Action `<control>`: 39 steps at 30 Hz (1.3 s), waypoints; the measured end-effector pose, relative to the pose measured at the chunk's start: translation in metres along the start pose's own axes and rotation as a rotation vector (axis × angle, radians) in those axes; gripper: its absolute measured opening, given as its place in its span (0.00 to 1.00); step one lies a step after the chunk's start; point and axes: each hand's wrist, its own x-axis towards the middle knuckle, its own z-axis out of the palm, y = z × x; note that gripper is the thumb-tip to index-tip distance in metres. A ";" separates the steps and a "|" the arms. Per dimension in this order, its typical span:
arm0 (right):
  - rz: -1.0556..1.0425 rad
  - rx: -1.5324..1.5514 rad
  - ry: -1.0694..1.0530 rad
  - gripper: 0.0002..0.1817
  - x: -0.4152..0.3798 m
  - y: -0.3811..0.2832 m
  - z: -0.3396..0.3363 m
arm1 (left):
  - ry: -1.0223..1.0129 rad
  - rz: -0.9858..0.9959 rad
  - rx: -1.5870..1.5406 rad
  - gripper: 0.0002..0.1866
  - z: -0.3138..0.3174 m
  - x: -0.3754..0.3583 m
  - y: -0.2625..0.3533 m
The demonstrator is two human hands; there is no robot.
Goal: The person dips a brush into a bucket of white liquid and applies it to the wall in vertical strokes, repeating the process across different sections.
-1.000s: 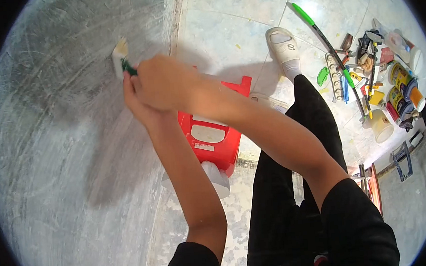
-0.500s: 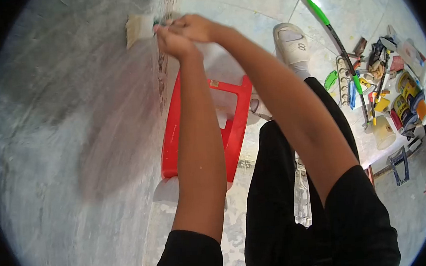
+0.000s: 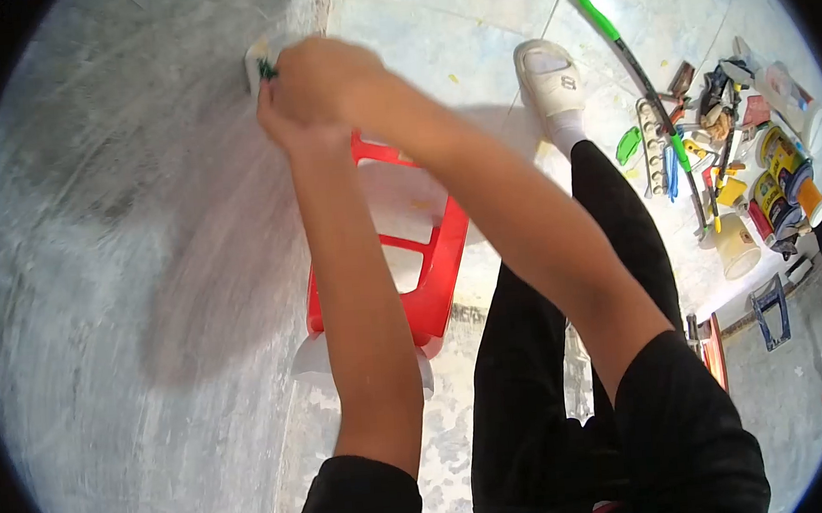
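Observation:
Both my hands are together on a wide paintbrush (image 3: 253,65) at the grey wall, upper left in the head view. My right hand (image 3: 327,76) is closed around the handle and covers most of it. Just below, my left hand (image 3: 285,120) is closed against the same handle, its fingers partly hidden behind the right hand. A bit of green (image 3: 267,69) shows between the brush head and my fingers. The pale brush head lies over the wall (image 3: 100,307), which has streaky grey patches. Beneath my forearms is a red plastic stool (image 3: 446,278).
On the right, a cluttered heap holds paint cans (image 3: 785,154), a translucent cup (image 3: 737,246) and several small tools. A long green-and-black rod (image 3: 644,73) lies along its left side. My sandalled foot (image 3: 551,85) is on the pale floor, right of the stool.
Both hands have moved left and slightly down, closer together. The brush head now looks shorter and is turned differently. The stool shows farther left and lower under my arms.

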 end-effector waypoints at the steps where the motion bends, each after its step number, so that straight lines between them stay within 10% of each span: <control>1: -0.026 0.033 0.015 0.21 -0.014 -0.015 -0.005 | 0.080 0.025 0.009 0.21 0.012 -0.022 0.013; 9: -0.367 0.272 0.196 0.19 -0.165 -0.141 -0.021 | 0.340 0.485 0.359 0.14 0.071 -0.209 0.110; 11: -0.402 0.352 0.211 0.18 -0.199 -0.186 -0.031 | 0.213 0.803 1.267 0.13 0.072 -0.258 0.144; 17: -0.498 0.332 0.104 0.19 -0.297 -0.314 -0.093 | 0.198 0.545 0.203 0.18 0.176 -0.396 0.232; 20: -0.667 0.390 0.100 0.21 -0.351 -0.383 -0.128 | -0.097 0.703 0.193 0.25 0.187 -0.457 0.289; 27: -0.877 0.400 0.036 0.22 -0.468 -0.541 -0.186 | -0.055 1.032 0.198 0.19 0.310 -0.619 0.378; 32: -1.066 0.373 0.126 0.23 -0.467 -0.563 -0.182 | 0.039 1.091 0.366 0.22 0.298 -0.630 0.406; 39: -0.669 0.299 0.134 0.26 -0.350 -0.411 -0.109 | 0.411 1.025 0.667 0.24 0.219 -0.469 0.285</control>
